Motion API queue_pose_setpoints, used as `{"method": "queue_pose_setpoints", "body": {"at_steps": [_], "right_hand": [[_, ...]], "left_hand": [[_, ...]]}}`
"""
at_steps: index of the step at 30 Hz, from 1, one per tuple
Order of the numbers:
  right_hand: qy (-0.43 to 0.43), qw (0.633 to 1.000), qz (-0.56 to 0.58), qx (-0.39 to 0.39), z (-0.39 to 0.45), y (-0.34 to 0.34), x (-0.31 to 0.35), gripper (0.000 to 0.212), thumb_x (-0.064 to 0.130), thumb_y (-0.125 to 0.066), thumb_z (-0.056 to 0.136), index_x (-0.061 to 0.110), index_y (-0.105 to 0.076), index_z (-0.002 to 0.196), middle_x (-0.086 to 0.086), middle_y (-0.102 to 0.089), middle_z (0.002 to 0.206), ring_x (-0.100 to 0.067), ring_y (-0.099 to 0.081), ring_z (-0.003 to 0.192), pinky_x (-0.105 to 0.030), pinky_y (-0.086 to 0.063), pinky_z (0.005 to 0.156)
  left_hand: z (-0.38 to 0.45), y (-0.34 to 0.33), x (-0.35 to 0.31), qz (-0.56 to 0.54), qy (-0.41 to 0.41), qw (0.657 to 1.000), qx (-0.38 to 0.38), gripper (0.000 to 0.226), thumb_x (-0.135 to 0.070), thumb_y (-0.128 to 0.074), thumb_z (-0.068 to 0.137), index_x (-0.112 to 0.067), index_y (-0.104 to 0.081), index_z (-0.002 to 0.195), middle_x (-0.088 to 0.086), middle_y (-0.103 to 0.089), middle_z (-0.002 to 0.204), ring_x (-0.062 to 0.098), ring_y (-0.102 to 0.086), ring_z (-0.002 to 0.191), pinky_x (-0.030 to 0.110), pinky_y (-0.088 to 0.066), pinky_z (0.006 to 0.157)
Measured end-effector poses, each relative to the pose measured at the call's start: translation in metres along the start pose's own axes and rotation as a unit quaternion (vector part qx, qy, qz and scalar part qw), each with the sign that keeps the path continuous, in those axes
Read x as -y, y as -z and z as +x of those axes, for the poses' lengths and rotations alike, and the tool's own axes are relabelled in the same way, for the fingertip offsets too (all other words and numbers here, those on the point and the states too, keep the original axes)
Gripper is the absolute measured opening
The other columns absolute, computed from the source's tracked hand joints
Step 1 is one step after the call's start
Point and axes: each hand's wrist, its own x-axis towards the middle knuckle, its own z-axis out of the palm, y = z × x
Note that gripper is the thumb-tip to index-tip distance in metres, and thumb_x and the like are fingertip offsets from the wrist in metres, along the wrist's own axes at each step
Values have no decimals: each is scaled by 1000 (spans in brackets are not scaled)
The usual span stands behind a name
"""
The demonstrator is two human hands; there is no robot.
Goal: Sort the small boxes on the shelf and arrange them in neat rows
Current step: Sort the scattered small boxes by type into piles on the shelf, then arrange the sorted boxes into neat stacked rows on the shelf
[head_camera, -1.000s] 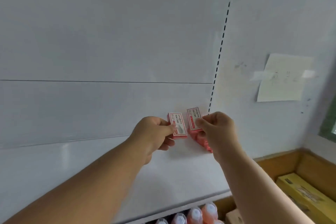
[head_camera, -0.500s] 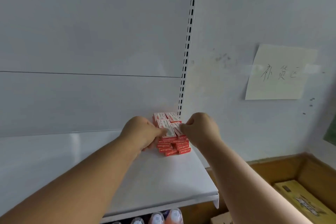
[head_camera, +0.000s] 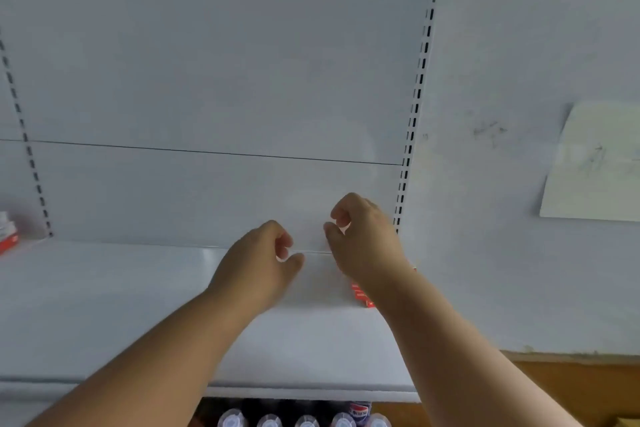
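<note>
A stack of small red and white boxes [head_camera: 362, 295] sits on the white shelf [head_camera: 138, 305] at its right end, mostly hidden behind my right wrist. My right hand [head_camera: 363, 239] hovers above that stack with its fingers loosely curled and nothing in them. My left hand [head_camera: 263, 263] is just to the left, over bare shelf, also loosely curled and holding nothing. More red and white boxes [head_camera: 7, 236] show at the far left edge of the frame.
A slotted upright [head_camera: 414, 114] marks the shelf's right end, with a wall and a taped paper note [head_camera: 595, 163] beyond it. Bottles with white caps [head_camera: 304, 421] stand on the level below. A wooden surface [head_camera: 571, 388] lies at the lower right.
Both hands have let go of the boxes they were pinching on the stack and lifted slightly. The view has swung left, showing more shelf and boxes at the far left.
</note>
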Motion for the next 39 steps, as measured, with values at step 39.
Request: {"method": "queue_pose_setpoints", "body": {"at_steps": [39], "right_hand": [[-45,967,-7,251,-5,-378,412,37,57,-51,89,26,-50,108,-1,-64,96,-25,-63,84,-33,-52,73]], "left_hand": [[13,321,441,92,210,972,-41,28,-50,-57,89,-24,-66,85,-8,-63,76,17,-57,70,26,-35,54]]}}
